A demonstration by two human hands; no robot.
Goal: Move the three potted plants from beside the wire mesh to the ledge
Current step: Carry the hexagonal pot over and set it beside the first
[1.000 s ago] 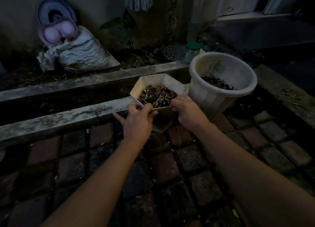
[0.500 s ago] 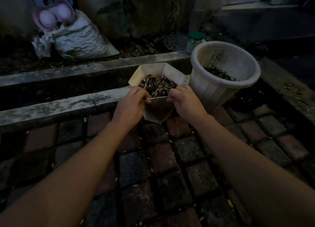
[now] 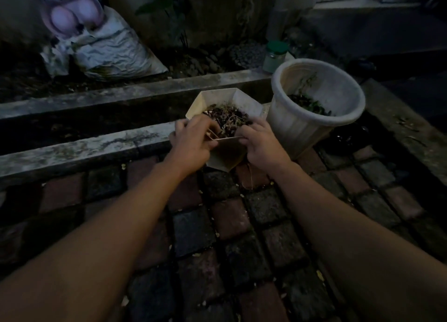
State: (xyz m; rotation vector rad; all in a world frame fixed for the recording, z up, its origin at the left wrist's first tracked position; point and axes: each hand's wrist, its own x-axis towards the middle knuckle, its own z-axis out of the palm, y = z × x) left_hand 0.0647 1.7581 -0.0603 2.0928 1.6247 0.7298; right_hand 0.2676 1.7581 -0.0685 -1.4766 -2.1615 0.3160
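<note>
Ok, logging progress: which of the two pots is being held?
The angular white pot, gripped by the left hand and right hand; the round ribbed pot beside it is not held.

Home yard — brick paving (image 3: 229,237), pots (image 3: 314,118)

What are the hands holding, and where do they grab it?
The hexagonal white plant pot, by its near rim: left hand on its left, right hand on its right.

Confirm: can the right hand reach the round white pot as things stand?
Probably yes. The round white pot stands just right of the right hand, with nothing between them. But that hand grips the rim of the angular pot, so it would have to let go first.
</note>
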